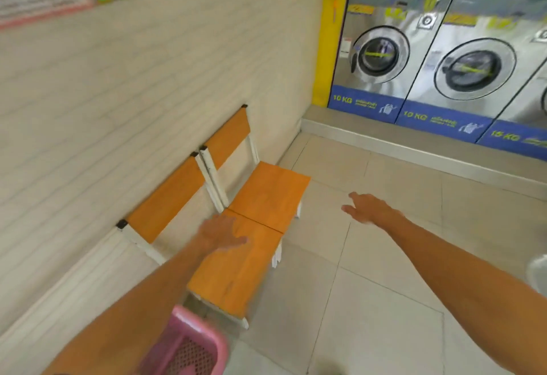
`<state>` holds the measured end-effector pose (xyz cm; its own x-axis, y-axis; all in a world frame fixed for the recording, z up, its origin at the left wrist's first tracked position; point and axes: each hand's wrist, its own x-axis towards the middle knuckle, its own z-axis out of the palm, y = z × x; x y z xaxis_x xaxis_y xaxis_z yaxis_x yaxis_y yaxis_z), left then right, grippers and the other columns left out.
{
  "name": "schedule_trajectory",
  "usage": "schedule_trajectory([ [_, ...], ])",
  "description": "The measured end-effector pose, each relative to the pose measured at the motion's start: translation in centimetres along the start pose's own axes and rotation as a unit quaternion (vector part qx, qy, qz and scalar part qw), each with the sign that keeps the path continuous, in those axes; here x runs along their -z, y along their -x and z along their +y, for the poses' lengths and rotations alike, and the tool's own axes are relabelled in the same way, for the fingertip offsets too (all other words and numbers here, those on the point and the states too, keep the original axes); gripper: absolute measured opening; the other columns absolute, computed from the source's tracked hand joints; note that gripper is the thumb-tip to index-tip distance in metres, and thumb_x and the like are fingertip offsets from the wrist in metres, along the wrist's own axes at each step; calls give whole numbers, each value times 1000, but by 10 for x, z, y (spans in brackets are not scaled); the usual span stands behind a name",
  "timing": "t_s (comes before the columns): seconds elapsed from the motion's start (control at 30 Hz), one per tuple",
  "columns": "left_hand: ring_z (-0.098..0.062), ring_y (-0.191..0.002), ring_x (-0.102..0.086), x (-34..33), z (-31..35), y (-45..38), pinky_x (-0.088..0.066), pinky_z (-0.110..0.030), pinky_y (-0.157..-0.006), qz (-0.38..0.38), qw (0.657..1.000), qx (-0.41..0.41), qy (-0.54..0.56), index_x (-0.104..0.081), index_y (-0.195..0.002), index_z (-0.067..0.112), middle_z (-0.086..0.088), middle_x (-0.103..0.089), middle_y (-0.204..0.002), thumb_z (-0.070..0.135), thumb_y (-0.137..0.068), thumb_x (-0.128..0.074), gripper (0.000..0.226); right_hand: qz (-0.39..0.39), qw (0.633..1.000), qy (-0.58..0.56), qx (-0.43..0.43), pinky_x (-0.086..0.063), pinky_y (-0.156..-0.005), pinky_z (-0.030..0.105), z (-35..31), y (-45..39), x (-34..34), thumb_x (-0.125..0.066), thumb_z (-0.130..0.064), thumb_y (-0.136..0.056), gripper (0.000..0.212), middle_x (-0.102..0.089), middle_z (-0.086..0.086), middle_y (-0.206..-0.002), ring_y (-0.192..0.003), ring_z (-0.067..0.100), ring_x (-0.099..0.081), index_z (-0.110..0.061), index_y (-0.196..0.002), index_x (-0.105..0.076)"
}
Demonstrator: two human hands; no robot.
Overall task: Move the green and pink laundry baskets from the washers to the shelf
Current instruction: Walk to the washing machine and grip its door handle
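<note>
A pink laundry basket [192, 348] with a perforated wall shows at the bottom edge, just under my left forearm and beside the nearer orange chair. My left hand [220, 234] hovers over that chair's seat, fingers apart and empty. My right hand [367, 207] is stretched out over the tiled floor, fingers spread, holding nothing. A row of steel front-loading washers [381, 55] stands at the far right on a raised step. No green basket and no shelf are in view.
Two orange chairs [266, 194] with white frames stand side by side against the cream brick wall on the left. Pale floor tiles [370, 300] stretch between the chairs and the washer step [399, 146]. A pale object [538, 274] is cut off at the right edge.
</note>
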<state>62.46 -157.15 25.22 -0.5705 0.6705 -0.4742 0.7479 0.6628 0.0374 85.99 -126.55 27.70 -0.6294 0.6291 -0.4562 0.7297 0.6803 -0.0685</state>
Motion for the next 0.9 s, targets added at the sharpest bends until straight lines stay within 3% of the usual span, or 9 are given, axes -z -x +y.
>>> schedule_trajectory([
  [0.1,-33,-143,-34,57,67,-48,-35,-47,-113,20,1000,-20,-7,-28,-156,18,-10,-36,-156,77,-85,-46,94,51,999,-15,-9,-37,-112,51,59,-27,57,-38,-53,-102,63,-48,16,-149,-138,33,-46,-15,-152,-34],
  [0.2,-34,-132,-46,104,131,-89,-40,-50,-107,65,997,-35,-29,-37,-150,20,-12,-50,-144,79,-83,-45,89,81,997,-13,-5,-40,-109,51,109,-48,98,-37,-54,-101,61,-52,15,-144,-134,33,-48,-15,-148,-38],
  [0.43,-32,-132,-43,189,239,-180,-39,-47,-105,138,987,-68,-43,-32,-152,20,-11,-45,-146,81,-82,-41,93,107,994,4,-31,-41,-107,49,196,-117,167,-38,-57,-100,60,-53,15,-142,-133,33,-49,-17,-145,-41],
  [0.73,-29,-143,-33,287,278,-347,-33,-46,-112,172,976,-129,-32,-22,-157,23,-5,-32,-160,68,-88,-46,85,103,995,-9,-8,-42,-107,49,244,-276,250,-38,-54,-101,63,-50,17,-145,-134,34,-49,-13,-148,-39],
  [0.9,-29,-145,-30,352,289,-459,-31,-45,-115,163,976,-128,-72,-21,-157,24,-6,-27,-162,66,-89,-45,83,91,994,-66,-8,-32,-117,45,260,-387,313,-40,-53,-102,70,-36,15,-159,-146,32,-37,-9,-156,-30],
])
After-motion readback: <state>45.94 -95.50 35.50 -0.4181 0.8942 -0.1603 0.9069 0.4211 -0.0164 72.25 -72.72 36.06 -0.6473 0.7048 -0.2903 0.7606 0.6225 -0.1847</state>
